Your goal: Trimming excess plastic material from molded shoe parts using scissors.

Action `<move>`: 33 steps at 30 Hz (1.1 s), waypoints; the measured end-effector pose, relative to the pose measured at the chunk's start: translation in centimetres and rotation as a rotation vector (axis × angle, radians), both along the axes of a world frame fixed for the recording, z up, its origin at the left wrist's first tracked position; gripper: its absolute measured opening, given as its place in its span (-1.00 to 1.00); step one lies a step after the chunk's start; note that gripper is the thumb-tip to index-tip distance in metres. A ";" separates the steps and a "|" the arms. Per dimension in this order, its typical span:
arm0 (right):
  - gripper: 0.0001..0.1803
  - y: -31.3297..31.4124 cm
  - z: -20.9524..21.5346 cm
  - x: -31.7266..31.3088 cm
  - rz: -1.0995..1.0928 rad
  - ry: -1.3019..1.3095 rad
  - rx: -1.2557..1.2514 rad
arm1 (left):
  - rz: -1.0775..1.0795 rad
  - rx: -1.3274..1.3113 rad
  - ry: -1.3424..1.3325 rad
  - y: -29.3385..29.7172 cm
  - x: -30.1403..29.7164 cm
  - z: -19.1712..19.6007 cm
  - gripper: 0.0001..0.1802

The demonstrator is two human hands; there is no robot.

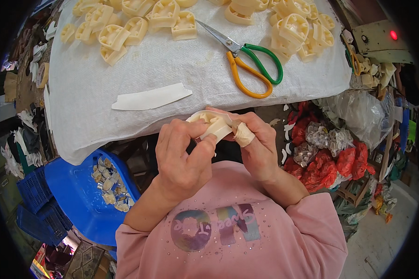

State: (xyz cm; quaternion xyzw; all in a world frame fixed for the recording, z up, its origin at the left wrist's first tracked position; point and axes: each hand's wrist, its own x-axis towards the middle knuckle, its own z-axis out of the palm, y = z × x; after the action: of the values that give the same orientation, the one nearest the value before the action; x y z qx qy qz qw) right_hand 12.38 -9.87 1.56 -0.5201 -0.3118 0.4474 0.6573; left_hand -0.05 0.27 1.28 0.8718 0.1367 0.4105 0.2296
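The left hand and right hand are pinching a cream moulded piece between them, with a white band curving along its far edge; the wrapping seems partway done. Just beyond the grip, a loose white strip is lying apparently unused; farther off, many cream pieces are resting, seemingly left to do.

Ahead of the left hand, a flat white strip lies across the way; beyond it, bare white cloth opens toward crowded cream pieces; scissors obstruct the right hand, with passage right of their handles; the gap beneath the cloth's edge looks too shadowed to judge.
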 end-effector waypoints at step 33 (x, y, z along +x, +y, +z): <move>-0.37 2.1 -0.2 4.6 0.442 0.121 -0.181 | -0.245 -0.299 0.004 0.6 -1.0 -0.5 -0.72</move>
State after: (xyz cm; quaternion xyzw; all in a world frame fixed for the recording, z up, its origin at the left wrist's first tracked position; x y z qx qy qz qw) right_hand 17.02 -7.75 1.35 -0.4685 -0.3368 0.6365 0.5118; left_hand -1.02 0.85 0.74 0.8390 0.0894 0.3528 0.4046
